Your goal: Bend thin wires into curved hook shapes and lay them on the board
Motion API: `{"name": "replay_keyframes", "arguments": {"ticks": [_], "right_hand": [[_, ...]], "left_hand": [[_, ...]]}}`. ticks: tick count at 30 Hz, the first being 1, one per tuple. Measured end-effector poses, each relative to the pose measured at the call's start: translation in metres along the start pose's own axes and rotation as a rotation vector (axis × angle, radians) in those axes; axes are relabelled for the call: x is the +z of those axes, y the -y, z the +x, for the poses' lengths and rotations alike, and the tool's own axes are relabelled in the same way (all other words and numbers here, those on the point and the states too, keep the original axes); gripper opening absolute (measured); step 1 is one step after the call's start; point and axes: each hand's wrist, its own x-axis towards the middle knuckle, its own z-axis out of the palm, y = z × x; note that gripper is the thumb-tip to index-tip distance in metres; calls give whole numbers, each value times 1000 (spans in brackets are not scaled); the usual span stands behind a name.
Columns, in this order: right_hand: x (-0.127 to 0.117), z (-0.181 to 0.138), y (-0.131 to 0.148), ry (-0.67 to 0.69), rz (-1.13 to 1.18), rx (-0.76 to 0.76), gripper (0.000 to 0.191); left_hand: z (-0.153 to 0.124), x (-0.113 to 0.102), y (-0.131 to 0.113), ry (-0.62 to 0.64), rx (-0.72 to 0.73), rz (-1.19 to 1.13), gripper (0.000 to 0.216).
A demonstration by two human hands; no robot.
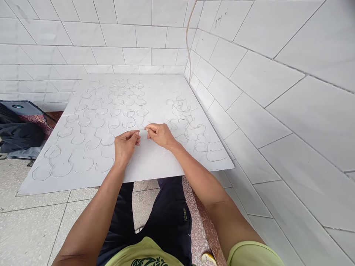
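Note:
Just above the white board, my left hand (126, 146) is closed in a pinch, thumb against fingertips. Close to its right, my right hand (161, 135) pinches too, its fingertips a small gap from the left ones. A faint thin wire seems to run between the two pinches; its ends are too fine to make out. Many thin curved wires (78, 142) lie in loose rows on the board's left half. A more tangled group of thin wires (191, 129) lies on the right, beyond my right hand.
The white board (155, 162) spans the space above my knees, reaching the tiled wall (119, 35) behind and at right. A cable (188, 44) hangs down the corner. A folding chair with dark cloth (23, 127) stands at left on the speckled floor (30, 229).

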Motion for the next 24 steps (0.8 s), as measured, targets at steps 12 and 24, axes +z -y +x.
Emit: {"name": "replay_keyframes", "arguments": {"ticks": [12,24], "right_hand": [[-3,1,8,27,131,57,29],[-4,3,9,119,323,153,27]], "left_hand": [[0,1,1,4,3,4,28],[-1,0,-2,-10,10,-44,29]]}}
